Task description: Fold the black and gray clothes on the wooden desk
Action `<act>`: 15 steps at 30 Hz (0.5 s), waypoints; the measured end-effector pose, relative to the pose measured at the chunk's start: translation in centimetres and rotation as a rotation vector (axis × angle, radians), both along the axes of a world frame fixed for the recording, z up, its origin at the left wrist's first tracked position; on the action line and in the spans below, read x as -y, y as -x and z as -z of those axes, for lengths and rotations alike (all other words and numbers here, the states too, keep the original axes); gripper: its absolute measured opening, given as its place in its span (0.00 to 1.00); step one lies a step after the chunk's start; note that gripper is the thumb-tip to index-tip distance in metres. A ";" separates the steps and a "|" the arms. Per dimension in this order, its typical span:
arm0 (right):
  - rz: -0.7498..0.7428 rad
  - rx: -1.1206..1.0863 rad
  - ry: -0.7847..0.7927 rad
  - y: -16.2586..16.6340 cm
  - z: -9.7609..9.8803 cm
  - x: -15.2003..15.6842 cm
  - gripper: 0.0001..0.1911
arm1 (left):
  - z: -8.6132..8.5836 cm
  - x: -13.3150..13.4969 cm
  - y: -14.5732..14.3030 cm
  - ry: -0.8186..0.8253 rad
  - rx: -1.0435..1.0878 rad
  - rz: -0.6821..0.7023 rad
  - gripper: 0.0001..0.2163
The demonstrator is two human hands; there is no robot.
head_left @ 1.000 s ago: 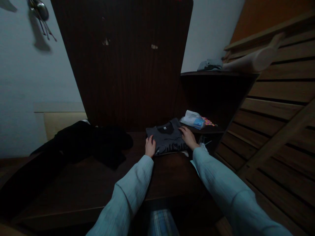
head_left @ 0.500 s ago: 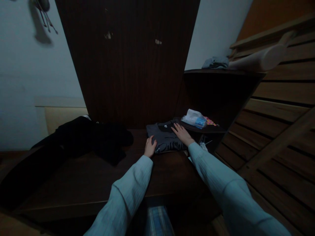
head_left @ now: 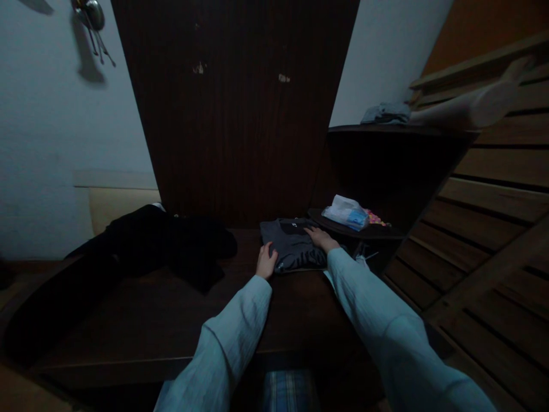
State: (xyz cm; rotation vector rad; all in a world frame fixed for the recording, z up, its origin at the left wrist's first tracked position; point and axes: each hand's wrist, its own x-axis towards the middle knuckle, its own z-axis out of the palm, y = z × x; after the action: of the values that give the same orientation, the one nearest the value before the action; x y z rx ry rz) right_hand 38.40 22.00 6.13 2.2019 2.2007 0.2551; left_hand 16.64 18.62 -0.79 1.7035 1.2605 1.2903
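A folded dark grey T-shirt point(head_left: 295, 246) with a black print lies on the dark wooden desk point(head_left: 180, 326), its neckline and small label toward the back. My left hand point(head_left: 266, 261) rests at the shirt's left edge, fingers slightly bent and apart. Across the shirt's right side lies my right hand point(head_left: 321, 238), with its fingers stretched out over the cloth. Neither hand is closed round anything. A heap of black clothing point(head_left: 171, 246) lies on the desk to the left of my hands.
A shelf point(head_left: 360, 232) at the right bears a plastic packet point(head_left: 346, 213) and something pink and yellow. Folded cloth point(head_left: 386, 113) and a pale roll point(head_left: 484, 106) lie on the upper shelf. Wooden slats point(head_left: 493, 194) stand at the far right.
The whole view has shifted, so most things sit slightly further right. My right hand's fingers have drawn together a little over the shirt; my left hand stays at its left edge.
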 end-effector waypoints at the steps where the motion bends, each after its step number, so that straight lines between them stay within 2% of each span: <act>1: 0.024 -0.008 -0.002 0.1 0.1 -0.1 0.24 | 0.0 0.0 0.0 0.004 0.000 0.001 0.15; 5: 0.099 -0.032 -0.055 1.9 1.1 -0.9 0.21 | 0.0 0.0 0.0 0.026 0.002 -0.006 0.14; 9: 0.084 -0.090 -0.134 4.7 1.8 -1.3 0.18 | 0.0 0.0 0.1 0.019 0.002 -0.017 0.14; 15: -0.013 -0.194 -0.179 6.8 0.0 0.0 0.11 | 0.3 -0.6 -0.1 0.008 -0.016 -0.032 0.14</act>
State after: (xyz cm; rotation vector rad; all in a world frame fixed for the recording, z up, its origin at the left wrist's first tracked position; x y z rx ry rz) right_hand 31.62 21.98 6.10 2.3992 2.3770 0.2590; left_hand 16.72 19.19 -1.08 1.6983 1.3050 1.2905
